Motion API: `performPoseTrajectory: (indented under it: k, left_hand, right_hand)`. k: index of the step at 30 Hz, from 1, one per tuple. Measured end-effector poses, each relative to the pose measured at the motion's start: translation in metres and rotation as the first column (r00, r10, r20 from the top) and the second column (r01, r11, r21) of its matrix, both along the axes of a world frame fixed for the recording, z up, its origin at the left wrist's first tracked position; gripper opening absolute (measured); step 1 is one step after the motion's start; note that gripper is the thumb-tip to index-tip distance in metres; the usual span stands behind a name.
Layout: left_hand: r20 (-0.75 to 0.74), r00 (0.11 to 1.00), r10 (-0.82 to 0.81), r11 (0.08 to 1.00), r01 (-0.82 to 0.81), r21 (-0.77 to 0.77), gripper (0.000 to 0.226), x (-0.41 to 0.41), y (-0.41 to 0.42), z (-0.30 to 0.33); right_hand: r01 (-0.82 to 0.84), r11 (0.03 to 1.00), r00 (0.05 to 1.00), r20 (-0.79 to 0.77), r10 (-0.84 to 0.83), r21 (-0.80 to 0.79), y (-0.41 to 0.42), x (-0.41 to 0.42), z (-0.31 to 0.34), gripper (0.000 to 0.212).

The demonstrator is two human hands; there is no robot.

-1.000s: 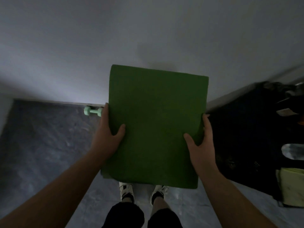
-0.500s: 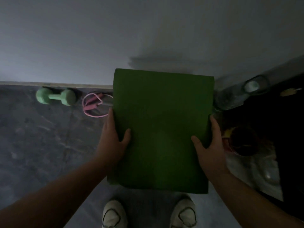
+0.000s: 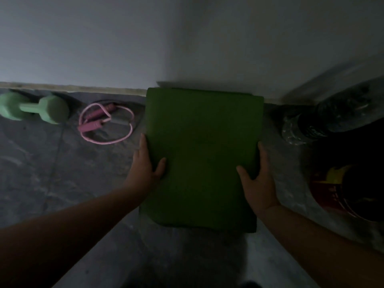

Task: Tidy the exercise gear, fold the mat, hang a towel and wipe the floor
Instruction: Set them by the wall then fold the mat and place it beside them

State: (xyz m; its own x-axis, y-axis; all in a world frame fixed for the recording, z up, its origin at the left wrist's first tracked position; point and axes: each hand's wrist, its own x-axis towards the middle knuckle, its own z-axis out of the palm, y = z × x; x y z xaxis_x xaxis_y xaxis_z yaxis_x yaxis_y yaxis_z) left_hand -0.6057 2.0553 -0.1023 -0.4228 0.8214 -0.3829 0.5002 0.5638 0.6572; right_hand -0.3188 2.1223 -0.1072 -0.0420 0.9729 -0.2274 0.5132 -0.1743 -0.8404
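Hands, left (image 3: 145,167) and right (image 3: 259,179), gripping folded green mat (image 3: 203,142), no legible writing

Dumbbell (image 3: 34,109) left of rope (image 3: 106,123); mat (image 3: 202,154) right (bottle (image 3: 324,121) possibly beyond).

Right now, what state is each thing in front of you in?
Green mat: folded, gripped at both side edges.
Left hand: grips mat's left edge.
Right hand: grips mat's right edge.
Dumbbell: lying on floor by wall.
Pink jump rope: coiled on floor.
Plastic bottle: lying on its side.
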Motion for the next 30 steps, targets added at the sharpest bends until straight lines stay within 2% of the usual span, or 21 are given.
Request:
performPoseTrajectory:
  k: [7,11,13,17,20,24,29,30]
  left_hand:
    - [-0.011,1.0,-0.009,0.997,0.008,-0.071,0.095,0.002,0.007,-0.001]
    - [-0.006,0.999,-0.047,0.989,0.046,-0.139,0.095,0.001,0.014,-0.004]
    - [-0.005,0.998,-0.055,0.984,0.054,-0.169,0.094,0.0,0.018,-0.003]
    - [0.038,0.996,-0.076,0.947,0.084,-0.311,0.094,-0.004,0.023,-0.005]
    - [0.005,0.992,-0.129,0.896,0.119,-0.428,0.092,-0.003,0.022,-0.007]
    - [-0.033,0.988,-0.153,0.895,0.125,-0.428,0.091,-0.002,0.017,-0.008]
    - [-0.092,0.982,-0.163,0.902,0.111,-0.416,0.091,0.003,0.013,-0.012]
    - [-0.139,0.97,-0.198,0.898,0.123,-0.422,0.09,0.002,0.013,-0.012]
  right_hand:
    - [-0.01,1.0,0.994,0.107,0.01,0.0,0.007,-0.003,-0.01,0.081]
    - [-0.016,0.999,0.994,0.111,0.021,-0.045,0.012,-0.002,-0.023,0.083]
    - [-0.03,0.999,0.982,0.183,0.037,-0.04,0.014,-0.002,-0.025,0.085]
    - [-0.058,0.992,0.967,0.242,0.084,-0.114,0.014,-0.002,-0.029,0.085]
    - [-0.068,0.978,0.945,0.301,0.126,-0.197,0.009,-0.002,-0.032,0.085]
    - [-0.076,0.977,0.936,0.323,0.139,-0.198,0.003,-0.003,-0.033,0.083]
    - [-0.059,0.986,0.958,0.27,0.1,-0.155,0.004,-0.002,-0.029,0.081]
    - [-0.075,0.986,0.955,0.274,0.115,-0.151,0.004,-0.002,-0.028,0.081]
